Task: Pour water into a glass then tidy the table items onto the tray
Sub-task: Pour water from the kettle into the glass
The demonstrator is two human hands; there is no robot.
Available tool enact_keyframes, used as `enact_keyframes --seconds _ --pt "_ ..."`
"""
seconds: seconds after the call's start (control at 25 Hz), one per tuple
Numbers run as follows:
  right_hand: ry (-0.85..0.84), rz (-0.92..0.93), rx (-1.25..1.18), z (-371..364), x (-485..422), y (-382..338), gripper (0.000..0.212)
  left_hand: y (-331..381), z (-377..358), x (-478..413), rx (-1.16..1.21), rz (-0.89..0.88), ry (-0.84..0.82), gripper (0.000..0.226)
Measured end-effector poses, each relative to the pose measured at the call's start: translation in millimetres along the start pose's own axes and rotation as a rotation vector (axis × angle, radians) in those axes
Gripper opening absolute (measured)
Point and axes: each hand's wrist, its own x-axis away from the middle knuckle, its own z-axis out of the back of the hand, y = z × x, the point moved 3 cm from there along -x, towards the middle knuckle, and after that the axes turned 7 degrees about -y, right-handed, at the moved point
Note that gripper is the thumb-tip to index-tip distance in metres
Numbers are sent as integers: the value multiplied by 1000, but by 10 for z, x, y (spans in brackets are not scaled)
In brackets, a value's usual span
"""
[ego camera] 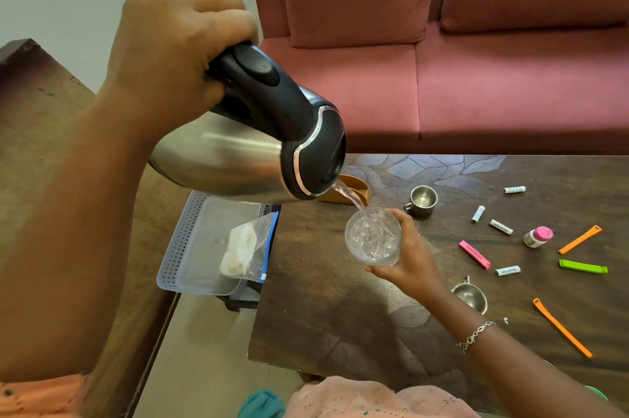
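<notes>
My left hand [177, 53] grips the black handle of a steel kettle [224, 159], tilted with its spout down to the right. A stream of water runs from the spout into a clear glass [372, 236], which my right hand [413, 257] holds just above the dark wooden table [323, 315]. A pale perforated tray [185, 247] sits to the left of the table, with a clear zip bag [243, 249] in it. Scattered on the table's right are two small steel cups [422, 200] [471, 296], several batteries [478, 214], coloured clips [474, 254] and a small pink-capped bottle [537, 236].
A red sofa [476, 84] stands behind the table. An orange-brown holder [354, 191] sits behind the glass, partly hidden by the kettle. A brown wooden surface [41, 104] lies at the far left. Pale floor shows between it and the table.
</notes>
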Motion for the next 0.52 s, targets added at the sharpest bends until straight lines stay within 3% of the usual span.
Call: enact_keyframes --seconds 0.52 --pt "-6 7 -7 3 -9 -30 93 27 34 -15 49 91 -108 16"
